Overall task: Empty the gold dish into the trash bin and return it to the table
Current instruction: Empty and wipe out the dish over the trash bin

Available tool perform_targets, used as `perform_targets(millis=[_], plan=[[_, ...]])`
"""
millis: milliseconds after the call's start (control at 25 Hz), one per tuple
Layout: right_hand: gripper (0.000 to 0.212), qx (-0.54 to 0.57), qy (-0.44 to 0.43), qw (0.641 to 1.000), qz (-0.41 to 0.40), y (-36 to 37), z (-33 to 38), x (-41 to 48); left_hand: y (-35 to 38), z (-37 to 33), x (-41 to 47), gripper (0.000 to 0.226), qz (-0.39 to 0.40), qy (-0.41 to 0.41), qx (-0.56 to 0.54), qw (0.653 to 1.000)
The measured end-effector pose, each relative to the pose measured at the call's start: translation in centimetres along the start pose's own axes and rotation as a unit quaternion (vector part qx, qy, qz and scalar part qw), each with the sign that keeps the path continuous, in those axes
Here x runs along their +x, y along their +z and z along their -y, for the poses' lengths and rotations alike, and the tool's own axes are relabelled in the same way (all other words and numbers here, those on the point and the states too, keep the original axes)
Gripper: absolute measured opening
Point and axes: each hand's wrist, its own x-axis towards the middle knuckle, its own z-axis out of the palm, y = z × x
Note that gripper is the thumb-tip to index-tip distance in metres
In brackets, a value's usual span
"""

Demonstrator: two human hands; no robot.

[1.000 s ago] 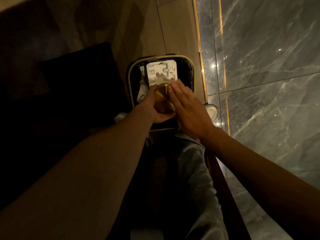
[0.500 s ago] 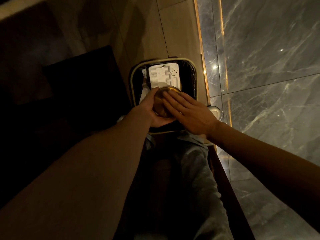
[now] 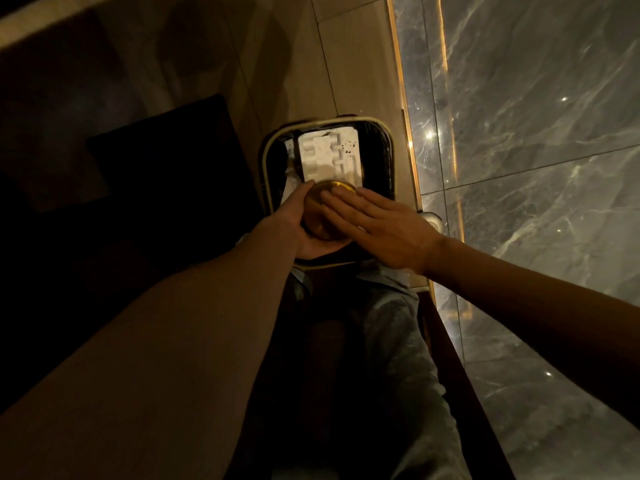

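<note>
Head view: left hand (image 3: 304, 226) grips an upturned gold dish (image 3: 323, 209) over the trash bin (image 3: 265, 161); right hand (image 3: 377, 226) lies flat, fingers extended, on its base. A loosened grip could drop the dish in.

Dim, warm-toned shot. Glowing light strip (image 3: 408, 161) by the marble wall (image 3: 540, 133) gives specular glints; left side falls into near-black shadow. Wide-angle bending at edges, slightly soft.

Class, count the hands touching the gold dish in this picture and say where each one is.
2. The left hand grips the gold dish from its left side; the right hand lies flat across it, above the trash bin.
</note>
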Motion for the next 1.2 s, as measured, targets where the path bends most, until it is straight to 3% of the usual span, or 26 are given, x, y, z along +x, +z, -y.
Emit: perform_targets(millis=[80, 240, 520, 720, 920, 1200], plan=[[0.068, -0.027, -0.005, 1.0, 0.002, 0.0, 0.1, -0.1, 0.0, -0.2, 0.0, 0.078, -0.008, -0.003, 0.0, 1.0], [0.058, -0.006, -0.027, 1.0, 0.003, -0.3, -0.2, -0.3, 0.0, -0.5, -0.4, 0.077, 0.01, 0.002, 0.01, 1.0], [0.071, -0.039, -0.021, 0.999, 0.016, 0.7, -0.5, 0.0, 1.0, -0.9, -1.3, 0.068, 0.005, -0.004, 0.022, 1.0], [0.066, -0.035, -0.021, 0.999, 0.022, 0.5, -0.5, -0.2, 1.1, -0.8, -1.6, 0.077, 0.003, 0.006, 0.041, 0.999], [0.064, -0.016, -0.023, 0.999, 0.041, -0.1, -0.8, -0.2, 1.4, -1.0, -2.0, 0.067, 0.005, 0.011, 0.056, 0.998], [0.061, -0.002, -0.01, 0.999, 0.043, -0.5, -0.9, -0.1, 1.0, -0.8, -1.8, 0.072, -0.009, 0.015, 0.059, 0.998]])
